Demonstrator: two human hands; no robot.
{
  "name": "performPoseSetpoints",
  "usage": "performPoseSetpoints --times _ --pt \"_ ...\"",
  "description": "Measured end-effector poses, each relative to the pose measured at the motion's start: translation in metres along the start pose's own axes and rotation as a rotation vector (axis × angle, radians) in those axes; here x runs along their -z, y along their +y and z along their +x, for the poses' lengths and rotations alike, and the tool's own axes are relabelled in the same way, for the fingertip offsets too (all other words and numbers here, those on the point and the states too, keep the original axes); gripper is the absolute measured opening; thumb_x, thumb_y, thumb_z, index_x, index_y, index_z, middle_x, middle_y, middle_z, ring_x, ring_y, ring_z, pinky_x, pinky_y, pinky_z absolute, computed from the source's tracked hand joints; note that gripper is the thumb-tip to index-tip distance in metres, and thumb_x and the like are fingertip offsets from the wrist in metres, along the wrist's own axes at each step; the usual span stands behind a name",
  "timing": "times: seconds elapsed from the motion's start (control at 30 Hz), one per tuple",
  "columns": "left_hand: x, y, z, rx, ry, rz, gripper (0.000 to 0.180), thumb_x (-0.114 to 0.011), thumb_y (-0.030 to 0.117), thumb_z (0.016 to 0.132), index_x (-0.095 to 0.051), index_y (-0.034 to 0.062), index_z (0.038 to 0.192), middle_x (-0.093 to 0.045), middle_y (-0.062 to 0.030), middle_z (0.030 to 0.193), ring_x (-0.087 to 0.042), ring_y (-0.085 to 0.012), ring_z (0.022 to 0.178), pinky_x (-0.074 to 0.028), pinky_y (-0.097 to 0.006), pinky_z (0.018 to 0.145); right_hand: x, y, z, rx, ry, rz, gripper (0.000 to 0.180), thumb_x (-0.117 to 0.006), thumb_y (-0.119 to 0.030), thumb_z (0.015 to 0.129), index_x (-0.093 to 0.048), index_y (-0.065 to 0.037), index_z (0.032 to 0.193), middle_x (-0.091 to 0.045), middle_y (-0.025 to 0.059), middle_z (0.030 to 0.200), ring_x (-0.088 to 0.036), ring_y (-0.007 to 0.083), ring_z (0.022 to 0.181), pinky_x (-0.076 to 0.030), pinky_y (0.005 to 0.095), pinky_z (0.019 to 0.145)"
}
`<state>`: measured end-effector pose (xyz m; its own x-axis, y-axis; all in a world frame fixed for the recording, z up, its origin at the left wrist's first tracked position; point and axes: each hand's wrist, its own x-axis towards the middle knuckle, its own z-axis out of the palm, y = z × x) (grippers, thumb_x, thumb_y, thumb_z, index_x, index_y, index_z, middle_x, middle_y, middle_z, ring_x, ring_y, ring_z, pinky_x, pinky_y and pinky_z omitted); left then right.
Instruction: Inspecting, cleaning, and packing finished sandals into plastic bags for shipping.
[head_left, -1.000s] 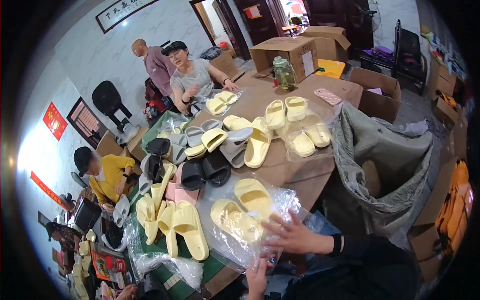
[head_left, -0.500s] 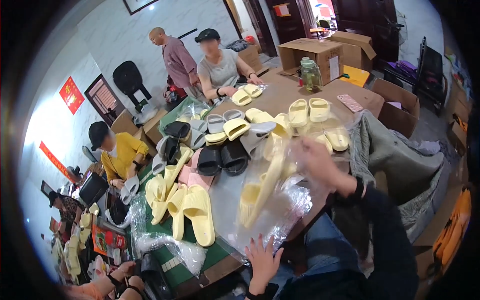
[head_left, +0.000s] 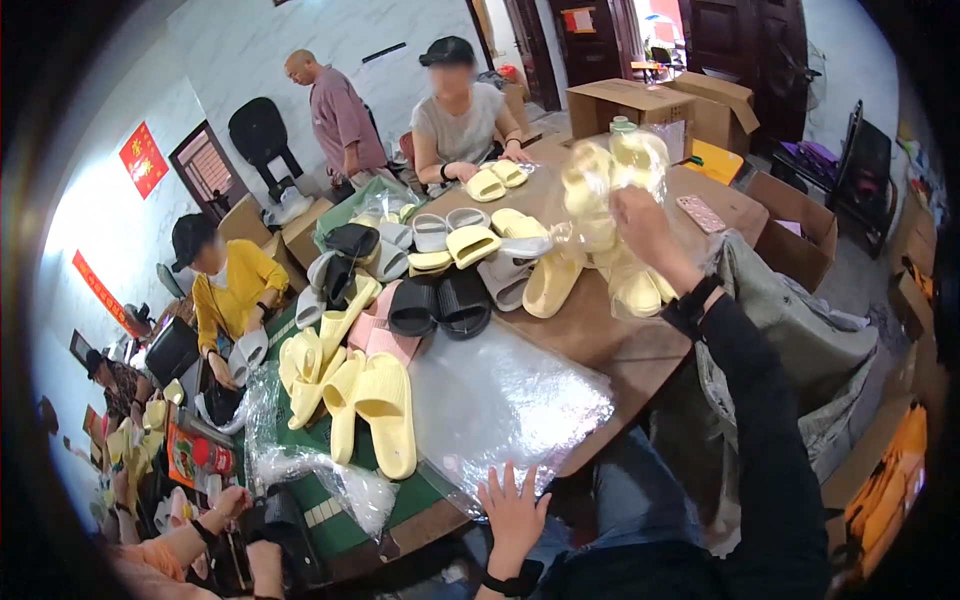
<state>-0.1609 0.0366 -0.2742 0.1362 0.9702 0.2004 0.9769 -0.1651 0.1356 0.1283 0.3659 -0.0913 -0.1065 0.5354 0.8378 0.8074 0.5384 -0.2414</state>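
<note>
My right hand [head_left: 645, 222] reaches to the far right of the table, its fingers closed on a transparent bag holding a pair of yellow slippers [head_left: 592, 185], held upright and slightly blurred. Below that hand lie more bagged yellow slippers [head_left: 637, 290]. My left hand [head_left: 514, 512], fingers spread, rests at the near edge of a stack of transparent plastic bags [head_left: 500, 390]. Left of the stack is a loose pair of yellow slippers [head_left: 385, 410]. Black slippers [head_left: 440, 307] and pink slippers [head_left: 378, 335] sit just beyond it.
Grey and yellow slippers crowd the table's middle. Across the table, a person in a grey top [head_left: 460, 125] handles yellow slippers [head_left: 495, 180]. Another in yellow [head_left: 235, 290] holds a grey slipper. A phone [head_left: 701, 213] lies near an open carton [head_left: 790, 225]; grey cloth [head_left: 790, 310] hangs at the right.
My right hand has lifted the bagged yellow slippers off the bag stack and carried them away to the far right. My left hand stays at the stack's near edge.
</note>
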Motion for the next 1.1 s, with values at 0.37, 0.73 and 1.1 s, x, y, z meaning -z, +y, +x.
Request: performPoseSetpoints --times 0.37,0.73,1.1 --pt "0.008 -0.001 0.002 -0.004 0.015 -0.049 0.057 -0.061 0.041 0.085 -0.046 0.0194 0.135 -0.038 -0.0186 0.139 -0.03 -0.044 0.13 -0.022 -0.061 0.104 -0.037 0.041 -0.086 -0.061 -0.368 -0.325 0.019 -0.057 -0.012 0.079 -0.061 -0.007 0.097 -0.062 0.0117 0.104 -0.054 0.032 0.103 -0.039 0.0498 0.091" --pt "0.037 -0.033 0.01 0.144 0.123 -0.278 0.055 -0.054 0.04 0.09 -0.04 0.0187 0.139 -0.025 -0.0226 0.144 -0.024 -0.0444 0.133 -0.017 -0.059 0.107 -0.005 -0.148 -0.137 0.106 -0.849 0.512 0.042 -0.065 -0.008 0.077 -0.056 -0.003 0.118 -0.06 0.0164 0.11 -0.058 0.033 0.098 -0.047 0.0383 0.084" --pt "0.06 -0.18 0.077 0.658 0.503 -0.153 0.061 -0.061 0.019 0.081 -0.04 0.0105 0.137 -0.018 -0.0351 0.142 -0.029 -0.0521 0.126 -0.028 -0.052 0.105 -0.034 -0.211 -0.245 0.363 -0.989 0.277 0.045 -0.069 -0.019 0.075 -0.06 -0.019 0.119 -0.044 0.0197 0.134 -0.049 0.0367 0.104 -0.042 0.047 0.086"
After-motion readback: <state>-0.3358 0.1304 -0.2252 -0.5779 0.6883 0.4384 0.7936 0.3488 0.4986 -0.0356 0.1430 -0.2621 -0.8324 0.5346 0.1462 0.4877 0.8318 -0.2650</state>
